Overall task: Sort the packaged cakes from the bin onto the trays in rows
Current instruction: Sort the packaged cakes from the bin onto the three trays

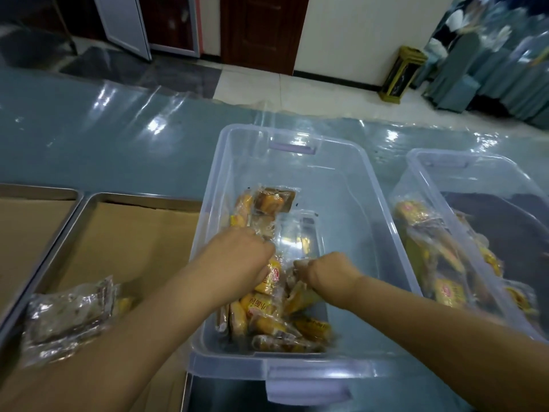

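Observation:
A clear plastic bin (350,185) stands in front of me with several packaged cakes (261,319) piled along its left side, yellow and brown in clear wrappers. Both my hands are down inside it. My left hand (237,257) is closed on a yellow packaged cake (271,276) near the pile's middle. My right hand (329,272) is curled over wrappers just to the right; its fingers are hidden, so what it grips is unclear. A metal tray (71,221) lined with cardboard lies to the left, with a few wrapped cakes (68,316) at its near end.
A second clear bin (430,165) with more packaged cakes stands to the right. Another cardboard-lined tray (29,191) lies at the far left. The table has a blue cover under shiny plastic film (118,129). Beyond are a tiled floor and a gold-trimmed stand (401,75).

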Tool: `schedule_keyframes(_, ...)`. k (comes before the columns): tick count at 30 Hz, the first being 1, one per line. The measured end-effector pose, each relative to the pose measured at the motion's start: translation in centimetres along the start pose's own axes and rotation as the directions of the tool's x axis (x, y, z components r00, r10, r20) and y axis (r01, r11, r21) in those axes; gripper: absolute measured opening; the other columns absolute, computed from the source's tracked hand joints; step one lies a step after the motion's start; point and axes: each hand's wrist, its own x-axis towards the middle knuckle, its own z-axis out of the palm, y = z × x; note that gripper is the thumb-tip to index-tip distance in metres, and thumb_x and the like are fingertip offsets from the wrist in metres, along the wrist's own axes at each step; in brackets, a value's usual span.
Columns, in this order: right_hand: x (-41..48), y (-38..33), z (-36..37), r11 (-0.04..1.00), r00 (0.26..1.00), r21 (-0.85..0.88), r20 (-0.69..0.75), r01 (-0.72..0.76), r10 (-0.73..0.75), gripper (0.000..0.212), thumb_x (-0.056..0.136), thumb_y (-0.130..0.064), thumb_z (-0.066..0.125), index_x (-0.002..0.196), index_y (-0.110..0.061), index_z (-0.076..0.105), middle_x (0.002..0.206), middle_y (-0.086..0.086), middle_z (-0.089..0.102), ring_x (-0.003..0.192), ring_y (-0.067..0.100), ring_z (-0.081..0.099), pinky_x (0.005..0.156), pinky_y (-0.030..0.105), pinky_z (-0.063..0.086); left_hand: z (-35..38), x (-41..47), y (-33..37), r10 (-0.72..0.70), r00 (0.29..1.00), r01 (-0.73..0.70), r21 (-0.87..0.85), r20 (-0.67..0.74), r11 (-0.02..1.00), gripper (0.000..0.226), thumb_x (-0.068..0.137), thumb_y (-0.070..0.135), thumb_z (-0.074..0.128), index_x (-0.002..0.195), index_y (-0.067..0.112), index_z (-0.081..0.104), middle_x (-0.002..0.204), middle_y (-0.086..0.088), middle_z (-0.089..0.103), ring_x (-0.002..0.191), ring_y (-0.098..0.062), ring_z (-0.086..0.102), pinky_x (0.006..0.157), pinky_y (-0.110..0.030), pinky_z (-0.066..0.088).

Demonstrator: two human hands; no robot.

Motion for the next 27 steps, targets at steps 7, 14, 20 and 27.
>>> schedule_keyframes(7, -3.5, 3.7, -5.4, 0.709, 0.914, 0.689, -0.172, -0.154, 0.366, 0.033, 0.079, -0.019, 0.061, 0.110, -0.027, 0.056, 0.093, 0.002, 0.067, 0.086, 0.025, 0.062, 0.071, 0.034, 0.051, -1.0, 0.3, -0.8, -0.168, 0.986, 0.146, -0.486, -0.002, 0.862, 0.094, 0.061, 0.069, 0.062, 0.141, 0.045, 0.018, 0.147, 0.018, 0.028, 0.131, -0.003, 0.017, 0.098, -0.024, 0.018)
schedule_keyframes(14, -3.4, 3.5, -10.0, 0.298, 0.811, 0.919, -0.374, 0.258, 0.451, 0.045, 0.068, 0.012, 0.064, 0.098, -0.021, 0.058, 0.083, -0.015, 0.063, 0.076, -0.003, 0.060, 0.062, 0.010, 0.047, -2.3, 2.2, -1.3, -0.194, 0.981, 0.162, -0.660, 0.025, 0.734, 0.037, 0.068, 0.056, 0.070, 0.100, 0.043, 0.058, 0.085, 0.021, 0.064, 0.079, 0.002, 0.060, 0.062, -0.021, 0.044)
schedule_keyframes(20, 0.7, 4.0, -4.3, 0.241, 0.827, 0.970, -0.111, -0.031, 0.552, 0.069, 0.074, -0.016, 0.078, 0.132, -0.015, 0.042, 0.116, 0.000, 0.057, 0.099, 0.011, 0.057, 0.083, 0.020, 0.046, -2.0, 2.3, -4.0, -0.447, 0.871, 0.287, -0.526, -0.205, 0.801, 0.020, 0.073, 0.053, 0.065, 0.074, 0.039, 0.050, 0.061, 0.017, 0.054, 0.059, -0.002, 0.052, 0.048, -0.023, 0.030)
schedule_keyframes(27, 3.9, 0.8, 3.5, 0.947, 0.964, 0.305, 0.264, -0.097, 0.014, 0.074, 0.077, -0.029, 0.074, 0.137, -0.012, 0.035, 0.134, 0.011, 0.045, 0.119, 0.030, 0.049, 0.092, 0.038, 0.044, -1.6, 3.1, -5.9, -0.696, 0.705, 0.174, -0.917, -0.138, 0.358, 0.015, 0.077, 0.044, 0.064, 0.089, 0.035, 0.063, 0.081, 0.013, 0.069, 0.075, -0.005, 0.065, 0.065, -0.031, 0.052)
